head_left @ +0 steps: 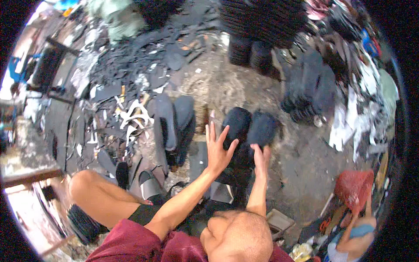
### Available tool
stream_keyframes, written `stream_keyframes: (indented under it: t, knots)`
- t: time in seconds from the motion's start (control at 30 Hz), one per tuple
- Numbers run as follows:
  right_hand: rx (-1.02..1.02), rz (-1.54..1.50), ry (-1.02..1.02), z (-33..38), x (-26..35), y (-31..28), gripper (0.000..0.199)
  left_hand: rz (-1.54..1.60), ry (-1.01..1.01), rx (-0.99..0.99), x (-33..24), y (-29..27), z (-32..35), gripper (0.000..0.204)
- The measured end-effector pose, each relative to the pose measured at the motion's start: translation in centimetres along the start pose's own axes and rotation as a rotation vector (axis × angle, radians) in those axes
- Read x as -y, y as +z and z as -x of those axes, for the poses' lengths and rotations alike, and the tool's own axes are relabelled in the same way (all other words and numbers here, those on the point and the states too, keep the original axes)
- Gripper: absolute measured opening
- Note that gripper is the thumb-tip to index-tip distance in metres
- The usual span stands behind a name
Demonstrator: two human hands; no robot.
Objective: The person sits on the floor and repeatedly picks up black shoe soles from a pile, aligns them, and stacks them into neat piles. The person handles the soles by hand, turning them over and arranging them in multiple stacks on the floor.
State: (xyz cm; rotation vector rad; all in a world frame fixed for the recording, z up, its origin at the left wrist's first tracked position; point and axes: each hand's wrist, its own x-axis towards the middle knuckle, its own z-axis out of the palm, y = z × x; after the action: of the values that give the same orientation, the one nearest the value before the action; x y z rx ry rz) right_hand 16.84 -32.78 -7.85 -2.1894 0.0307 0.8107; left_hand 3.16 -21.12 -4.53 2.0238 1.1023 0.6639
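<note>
Two dark stacks of what look like shoe soles, a left stack (pixel 237 124) and a right stack (pixel 262 126), stand side by side on the floor in front of me. My left hand (pixel 219 150) is open at the near left side of the left stack, fingers spread and thumb close against it. At the near end of the right stack is my right hand (pixel 260 159), thumb and fingers apart and slightly blurred. Whether it touches the stack I cannot tell. Neither hand grips anything. Black material lies between my forearms, partly hidden.
Grey-black soles (pixel 166 122) stand in piles to my left, beside white strap-like scraps (pixel 134 114). Taller dark stacks (pixel 262 22) rise ahead. More soles (pixel 307 83) lie at the right. Another person (pixel 352 236) with a red sheet (pixel 354 187) is at the lower right.
</note>
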Motion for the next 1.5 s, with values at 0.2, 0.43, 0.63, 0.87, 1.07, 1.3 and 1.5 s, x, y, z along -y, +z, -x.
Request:
stream_keyframes:
  t: [0.2, 0.43, 0.63, 0.87, 1.07, 1.3, 1.5]
  knots:
    - [-0.051, -0.179, -0.683, 7.1, 8.4, 8.2, 0.066, -0.398, -0.177, -0.44, 9.9, -13.8, -0.2, 0.08]
    - [0.163, 0.008, -0.588, 10.3, 10.1, 23.0, 0.108, 0.092, -0.424, -0.171, 16.5, -14.7, 1.2, 0.085]
    - [0.368, -0.459, -0.395, 7.8, 7.4, 20.7, 0.085, -0.1, -0.374, -0.148, 12.1, -13.1, 0.4, 0.056]
    - [0.213, -0.592, -0.402, 5.2, 6.0, 6.0, 0.07, -0.122, -0.38, -0.114, 7.5, -11.9, -0.6, 0.058]
    - [-0.13, -0.465, -0.429, 6.1, 4.0, 1.4, 0.066, -0.328, -0.12, -0.068, 2.4, -9.2, -1.3, 0.092]
    - [-0.33, -0.223, -0.316, 1.9, -2.5, 0.1, 0.052, -0.322, 0.011, 0.21, -1.7, 1.3, -2.0, 0.101]
    - [-0.421, -0.194, -0.34, 1.7, -2.6, 0.9, 0.053, -0.189, -0.017, 0.143, -1.0, 0.3, -2.3, 0.087]
